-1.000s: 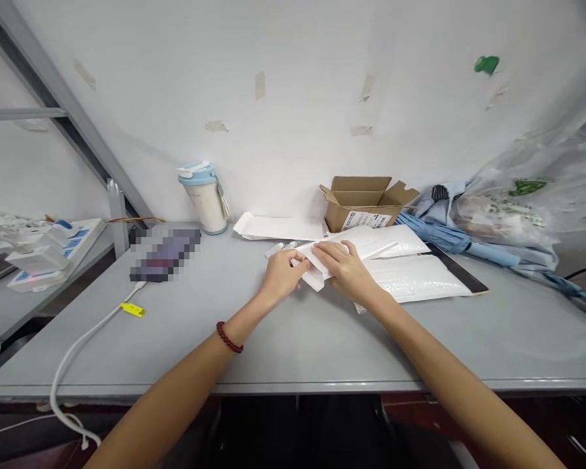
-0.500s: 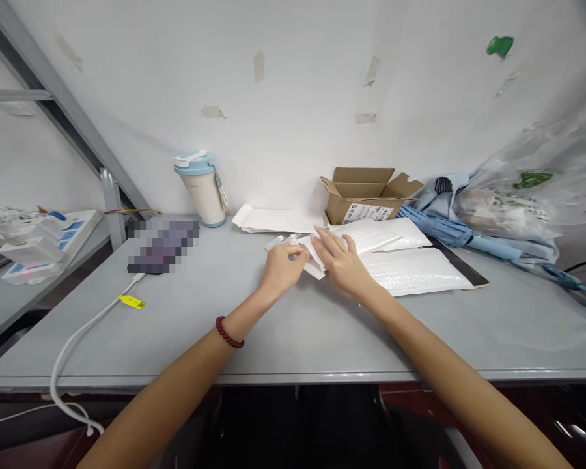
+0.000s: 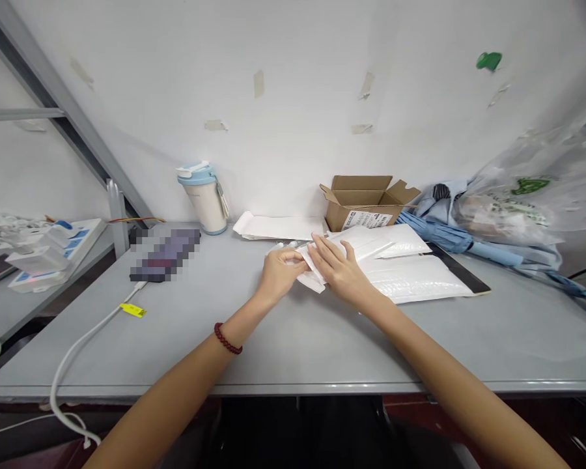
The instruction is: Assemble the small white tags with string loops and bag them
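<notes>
My left hand is curled and pinches the near left end of a white padded envelope that lies on the grey table. My right hand rests flat on the same envelope, fingers stretched out and pressing it down. A small clear item lies just beyond my left fingers. Under and beside the envelope lie more white bubble mailers. A red bead bracelet is on my left wrist.
An open cardboard box and a flat white envelope sit at the wall. A blue-lidded cup stands at the left, a phone on a white cable beside it. A blue umbrella and plastic bag fill the right.
My right hand has slid forward along the envelope and flattened on it. My left hand stays pinched on the envelope's end. The view shifted slightly.
</notes>
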Demonstrator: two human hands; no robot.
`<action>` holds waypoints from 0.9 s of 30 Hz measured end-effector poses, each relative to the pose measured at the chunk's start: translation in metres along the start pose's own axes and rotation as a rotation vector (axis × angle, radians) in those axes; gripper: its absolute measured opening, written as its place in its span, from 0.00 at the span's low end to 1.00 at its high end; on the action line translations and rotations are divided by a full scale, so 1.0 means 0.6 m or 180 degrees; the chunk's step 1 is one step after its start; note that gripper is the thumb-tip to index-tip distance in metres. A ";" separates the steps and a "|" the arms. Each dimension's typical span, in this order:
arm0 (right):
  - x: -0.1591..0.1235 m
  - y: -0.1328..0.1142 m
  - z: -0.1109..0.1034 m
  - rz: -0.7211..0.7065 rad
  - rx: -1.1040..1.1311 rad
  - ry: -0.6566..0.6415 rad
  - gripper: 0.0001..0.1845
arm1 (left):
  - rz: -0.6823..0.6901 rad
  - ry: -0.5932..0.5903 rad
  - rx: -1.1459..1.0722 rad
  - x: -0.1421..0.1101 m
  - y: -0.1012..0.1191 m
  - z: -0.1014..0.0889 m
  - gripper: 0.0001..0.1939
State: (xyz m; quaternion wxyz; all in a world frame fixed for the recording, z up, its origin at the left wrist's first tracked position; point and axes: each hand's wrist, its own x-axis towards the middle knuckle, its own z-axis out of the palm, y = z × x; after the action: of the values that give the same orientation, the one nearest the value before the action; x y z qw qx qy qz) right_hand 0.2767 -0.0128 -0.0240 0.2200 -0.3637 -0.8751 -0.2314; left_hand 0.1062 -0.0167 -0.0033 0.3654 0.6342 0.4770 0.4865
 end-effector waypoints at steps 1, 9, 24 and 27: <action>0.001 -0.001 -0.001 -0.0025 0.0002 0.0029 0.31 | 0.0156 0.0240 0.0299 -0.001 0.001 0.002 0.05; 0.006 -0.021 -0.014 -0.0343 0.0291 0.0097 0.31 | 0.0210 0.0202 0.1061 0.005 0.002 -0.009 0.11; 0.007 -0.006 -0.023 -0.0080 0.0446 0.0221 0.29 | -0.0342 -0.0390 0.0035 0.026 0.000 -0.034 0.13; 0.008 -0.007 -0.027 -0.0110 0.0506 0.0277 0.27 | -0.0429 -0.0963 -0.0228 0.026 0.009 -0.043 0.19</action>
State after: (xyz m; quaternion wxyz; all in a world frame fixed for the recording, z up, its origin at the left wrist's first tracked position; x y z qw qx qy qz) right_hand 0.2742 -0.0221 -0.0093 0.2819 -0.3196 -0.8864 -0.1806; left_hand 0.0838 -0.0035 0.0127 0.4872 0.6534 0.4404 0.3766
